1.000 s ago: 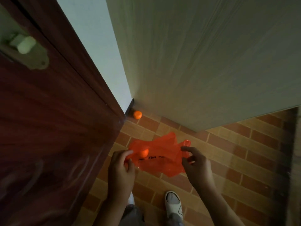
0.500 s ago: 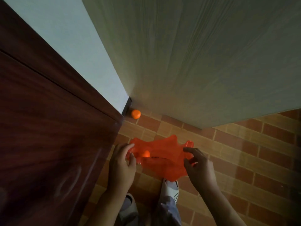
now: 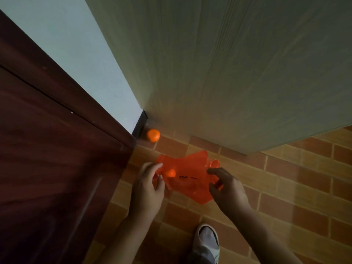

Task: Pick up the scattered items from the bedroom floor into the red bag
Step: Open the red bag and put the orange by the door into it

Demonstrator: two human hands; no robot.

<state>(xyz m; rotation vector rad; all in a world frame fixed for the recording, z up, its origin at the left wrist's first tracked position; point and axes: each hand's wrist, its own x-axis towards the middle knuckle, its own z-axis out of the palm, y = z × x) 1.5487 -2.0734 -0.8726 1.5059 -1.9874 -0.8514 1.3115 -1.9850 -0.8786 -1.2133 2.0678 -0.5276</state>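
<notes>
A thin red plastic bag is stretched between my two hands above the tiled floor. My left hand pinches its left edge, and my right hand pinches its right handle. A small orange ball shows at the bag's left side, close to my left fingers; I cannot tell whether it is inside the bag. Another orange ball lies on the floor in the corner beyond the bag, where the pale cabinet meets the wall.
A dark red wooden door fills the left side. A tall pale wood-grain cabinet stands ahead and to the right. My grey and white shoe is on the brick-pattern tiles below the bag.
The view has drawn nearer to the corner and the door handle has left the frame. The bag stays stretched between both hands, a little closer to the ball on the floor.
</notes>
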